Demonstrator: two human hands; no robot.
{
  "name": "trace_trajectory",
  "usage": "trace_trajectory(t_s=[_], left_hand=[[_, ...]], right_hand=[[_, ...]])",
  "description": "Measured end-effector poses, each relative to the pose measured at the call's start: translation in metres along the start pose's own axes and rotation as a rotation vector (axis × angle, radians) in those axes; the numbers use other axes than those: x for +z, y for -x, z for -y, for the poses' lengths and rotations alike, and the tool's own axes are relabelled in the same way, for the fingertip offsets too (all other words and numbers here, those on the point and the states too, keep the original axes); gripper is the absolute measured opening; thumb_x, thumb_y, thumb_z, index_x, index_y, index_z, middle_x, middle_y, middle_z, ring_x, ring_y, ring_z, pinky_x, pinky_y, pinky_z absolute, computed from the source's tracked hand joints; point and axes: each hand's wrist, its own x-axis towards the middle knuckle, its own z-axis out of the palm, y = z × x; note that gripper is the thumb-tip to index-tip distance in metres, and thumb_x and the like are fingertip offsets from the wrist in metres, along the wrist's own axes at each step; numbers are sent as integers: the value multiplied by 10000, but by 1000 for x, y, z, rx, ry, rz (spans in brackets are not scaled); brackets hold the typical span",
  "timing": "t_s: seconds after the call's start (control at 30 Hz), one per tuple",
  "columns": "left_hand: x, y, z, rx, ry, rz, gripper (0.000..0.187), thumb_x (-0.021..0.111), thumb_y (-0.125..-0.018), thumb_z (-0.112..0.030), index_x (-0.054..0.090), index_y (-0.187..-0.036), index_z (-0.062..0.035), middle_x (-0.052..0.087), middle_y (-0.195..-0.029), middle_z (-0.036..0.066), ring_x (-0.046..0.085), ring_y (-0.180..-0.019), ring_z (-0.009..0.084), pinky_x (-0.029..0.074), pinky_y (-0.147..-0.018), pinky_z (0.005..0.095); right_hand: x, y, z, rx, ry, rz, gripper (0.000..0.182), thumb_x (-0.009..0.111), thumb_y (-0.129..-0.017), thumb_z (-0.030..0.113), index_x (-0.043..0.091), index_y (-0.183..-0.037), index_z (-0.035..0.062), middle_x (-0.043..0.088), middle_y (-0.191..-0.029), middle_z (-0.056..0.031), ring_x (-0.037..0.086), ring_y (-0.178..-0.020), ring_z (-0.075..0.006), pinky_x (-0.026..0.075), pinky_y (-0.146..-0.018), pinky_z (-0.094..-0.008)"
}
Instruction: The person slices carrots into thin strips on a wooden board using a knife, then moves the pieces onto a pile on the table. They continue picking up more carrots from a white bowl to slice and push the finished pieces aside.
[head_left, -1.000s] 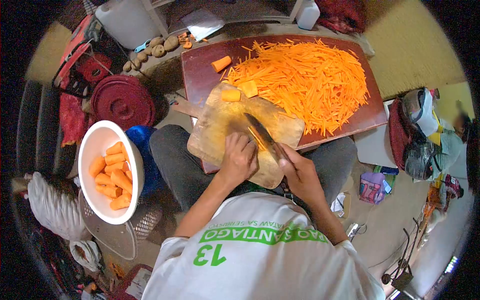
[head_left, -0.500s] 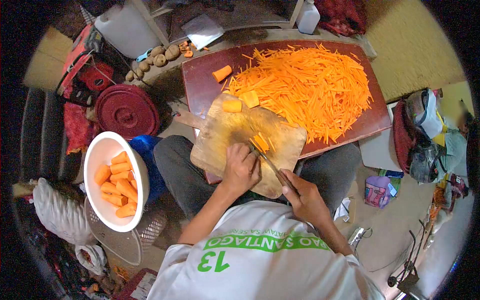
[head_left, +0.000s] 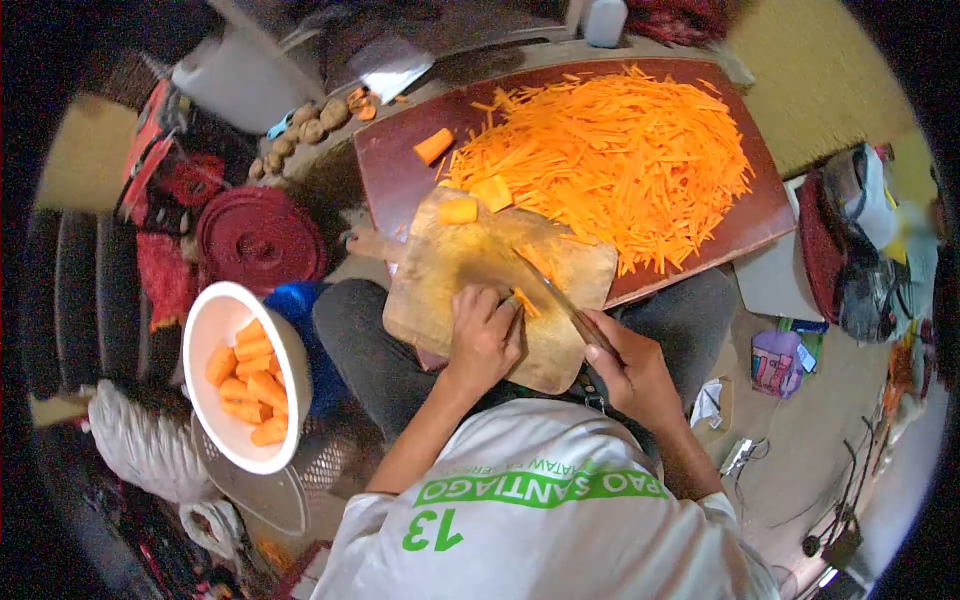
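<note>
My right hand (head_left: pixel 632 372) is wrapped round the handle of a knife (head_left: pixel 562 298), whose blade slants up and left over the wooden cutting board (head_left: pixel 425 290). My left hand (head_left: pixel 486 330) presses down on the board with curled fingers, on a piece of carrot (head_left: pixel 526 302) that shows in part at the fingertips. The rest of that piece is hidden under the hand. Two carrot chunks lie at the board's far edge, one pale orange chunk (head_left: pixel 458 210) on the board and another (head_left: pixel 493 193) beside the strips. Beyond them spreads a large heap of carrot strips (head_left: pixel 630 165).
The heap and a loose carrot piece (head_left: pixel 433 147) lie on a dark red table (head_left: pixel 385 165). To the left, a white bowl (head_left: pixel 195 380) holds several peeled carrots, near a maroon lid (head_left: pixel 262 240). Potatoes (head_left: pixel 310 130) sit behind. Bags (head_left: pixel 868 290) stand at the right.
The knife has moved up and right away from my left fingers, and cut strips have shifted along its blade. My left hand stays on the carrot piece. The whole view has shifted slightly.
</note>
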Motion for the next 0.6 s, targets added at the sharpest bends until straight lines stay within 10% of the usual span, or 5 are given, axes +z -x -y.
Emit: trace_trajectory(t_s=[0.1, 0.33, 0.6], left_hand=[[-2, 1, 0, -40, 10, -20, 202, 795, -775, 4, 741, -969, 8, 642, -1005, 147, 610, -994, 373, 466, -894, 499], [2, 4, 15, -160, 174, -150, 103, 788, -796, 17, 749, -891, 15, 640, -923, 157, 615, -929, 382, 494, -853, 481], [-22, -54, 58, -35, -194, -79, 396, 805, -859, -116, 697, -1233, -44, 614, -1220, 163, 561, -1149, 381, 401, -996, 546]], right_hand=[[2, 14, -9, 67, -9, 37, 439, 644, -1070, 198, 614, -1429, -52, 695, -1368, -290, 700, -1254, -429, 542, -1086, -450], [4, 25, -9, 133, -11, 81, 420, 662, -1065, 203, 646, -1398, -53, 751, -1247, -274, 749, -1162, -408, 577, -1015, -433], [-16, -28, -19, -47, 68, -69, 329, 651, -1067, 110, 676, -1368, -20, 771, -1194, -205, 734, -1109, -295, 570, -958, -376]])
